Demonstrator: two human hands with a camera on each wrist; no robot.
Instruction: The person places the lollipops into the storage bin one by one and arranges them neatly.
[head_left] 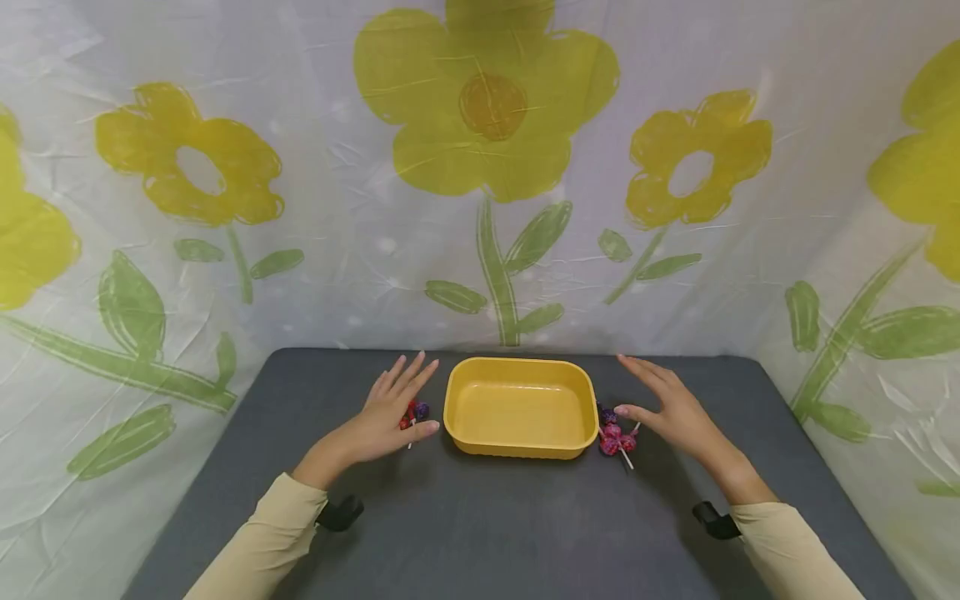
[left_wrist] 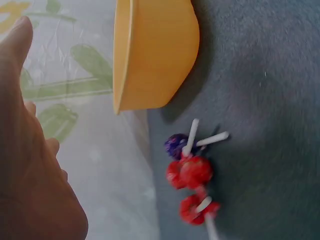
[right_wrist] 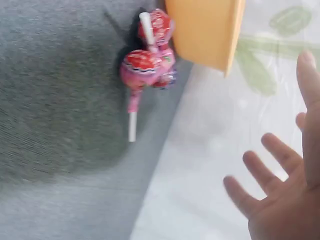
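Note:
A yellow rectangular basin stands at the middle of the table, and nothing shows inside it. To its left, my left hand hovers with fingers extended above red and purple lollipops, partly hiding them in the head view. On the other side, my right hand is held up with its fingers spread, beside a cluster of pink, red and purple lollipops close to the basin's right wall. White sticks poke out of both clusters. Neither hand holds anything.
The table has a dark grey top. Behind it and along both sides hangs a pale cloth printed with yellow flowers. A black wrist device is on the left wrist, and another black device on the right.

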